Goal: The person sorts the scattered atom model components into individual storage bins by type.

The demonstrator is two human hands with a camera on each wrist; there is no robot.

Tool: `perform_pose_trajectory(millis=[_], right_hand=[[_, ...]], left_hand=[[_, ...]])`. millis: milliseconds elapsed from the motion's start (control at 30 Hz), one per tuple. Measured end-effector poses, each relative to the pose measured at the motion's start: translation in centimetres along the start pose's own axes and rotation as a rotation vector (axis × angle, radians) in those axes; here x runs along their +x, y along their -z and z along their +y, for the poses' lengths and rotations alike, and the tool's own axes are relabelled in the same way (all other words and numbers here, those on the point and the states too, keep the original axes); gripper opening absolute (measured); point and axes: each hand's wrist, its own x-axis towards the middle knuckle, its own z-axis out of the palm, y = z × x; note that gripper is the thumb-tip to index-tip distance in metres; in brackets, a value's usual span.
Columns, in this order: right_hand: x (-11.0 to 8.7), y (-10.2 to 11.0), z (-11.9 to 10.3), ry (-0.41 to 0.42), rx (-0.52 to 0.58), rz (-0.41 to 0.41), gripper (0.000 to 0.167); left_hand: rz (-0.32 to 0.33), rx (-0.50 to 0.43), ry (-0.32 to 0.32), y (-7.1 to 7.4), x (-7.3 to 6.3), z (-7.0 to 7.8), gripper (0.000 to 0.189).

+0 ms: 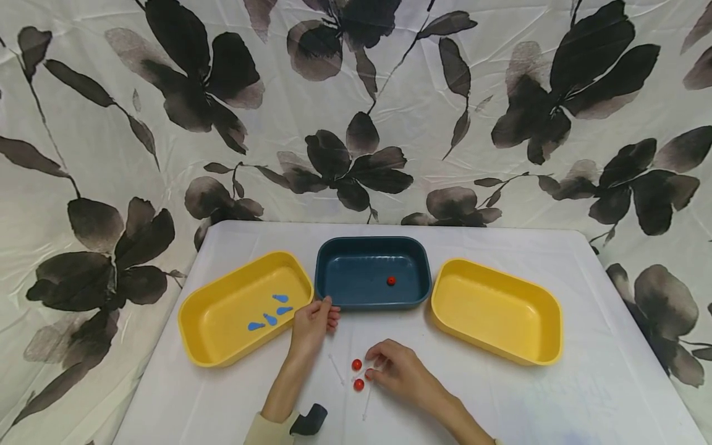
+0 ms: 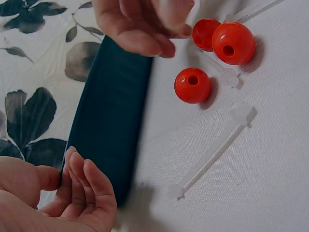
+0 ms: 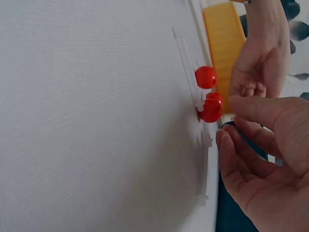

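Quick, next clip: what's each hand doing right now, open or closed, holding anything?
Left hand: closed, pinching the rim of the dark blue tray.
Right hand: open, fingers loosely curved beside the red beads, holding nothing visible.

The left yellow tray (image 1: 214,330), dark blue tray (image 1: 356,278) and right yellow tray (image 1: 492,309) stand almost edge to edge, barring the middle of the white-covered table (image 1: 612,358). The left hand (image 1: 313,326) plugs the junction at the blue tray's near-left corner. Red beads (image 1: 358,385) and clear plastic rods (image 2: 210,150) clutter the cloth beside the right hand (image 1: 400,374). A broad lane runs along the right edge; only a slim strip lies behind the blue tray at the far edge.
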Motion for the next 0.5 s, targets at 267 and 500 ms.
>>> perform_pose_trajectory(millis=[267,500], right_hand=[[-0.11,0.04,-0.06,-0.051,-0.039,-0.108,0.017],[-0.15,0.23,-0.09,-0.032,-0.070,-0.136,0.016]], left_hand=[[-0.013,-0.013,-0.011,0.04,0.06,-0.01,0.037],[-0.011,-0.014,-0.002,0.06,0.06,-0.03,0.036]])
